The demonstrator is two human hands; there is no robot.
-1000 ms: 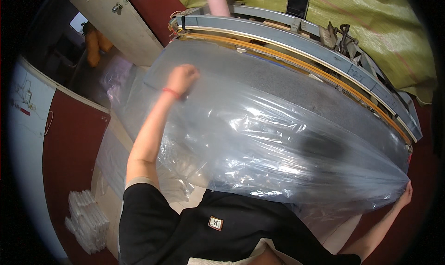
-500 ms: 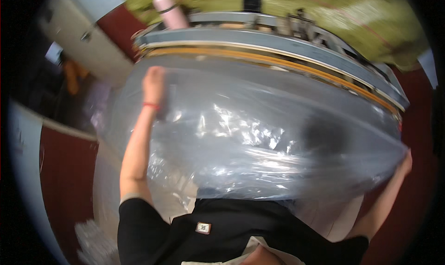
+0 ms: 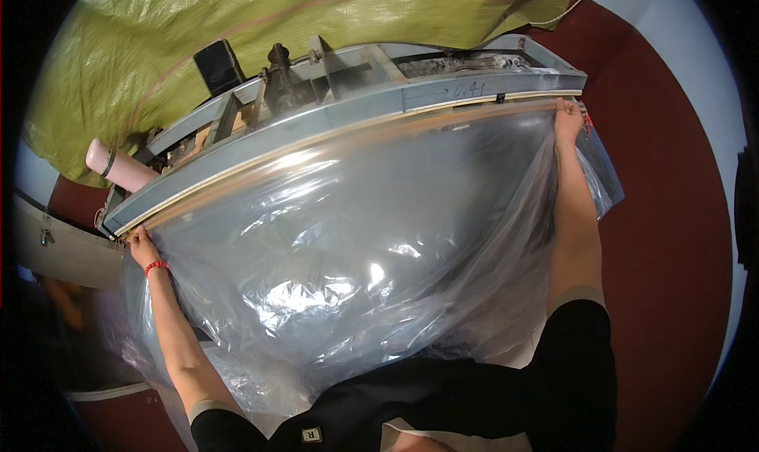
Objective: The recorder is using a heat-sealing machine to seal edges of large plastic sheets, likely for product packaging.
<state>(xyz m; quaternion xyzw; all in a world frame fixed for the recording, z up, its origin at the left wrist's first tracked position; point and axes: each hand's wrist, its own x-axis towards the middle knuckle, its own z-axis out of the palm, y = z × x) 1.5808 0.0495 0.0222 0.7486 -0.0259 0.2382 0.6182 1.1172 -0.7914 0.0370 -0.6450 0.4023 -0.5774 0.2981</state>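
A large sheet of clear plastic film (image 3: 427,191) is stretched in front of me, its far edge along a long grey metal bar (image 3: 340,136) with a pale strip under it. My left hand (image 3: 143,248), with a red bead bracelet at the wrist, pinches the film at the bar's left end. At the right end my right hand (image 3: 568,122) grips the film's other far corner, fingers closed close to the bar. Between my arms the film hangs in shiny folds toward my body. Whether its edge reaches under the bar I cannot tell.
Behind the bar, a metal frame holds a dark upright fitting (image 3: 281,68). A pink bottle (image 3: 122,167) leans at its left end. A black phone-like slab (image 3: 217,67) rests against yellow-green woven sheeting (image 3: 316,13). Dark red floor (image 3: 664,215) lies to the right.
Both hands have moved forward to the bar with the film; the right came from low at the far right. The film's far edge now runs along the bar, and the view has turned rightward.
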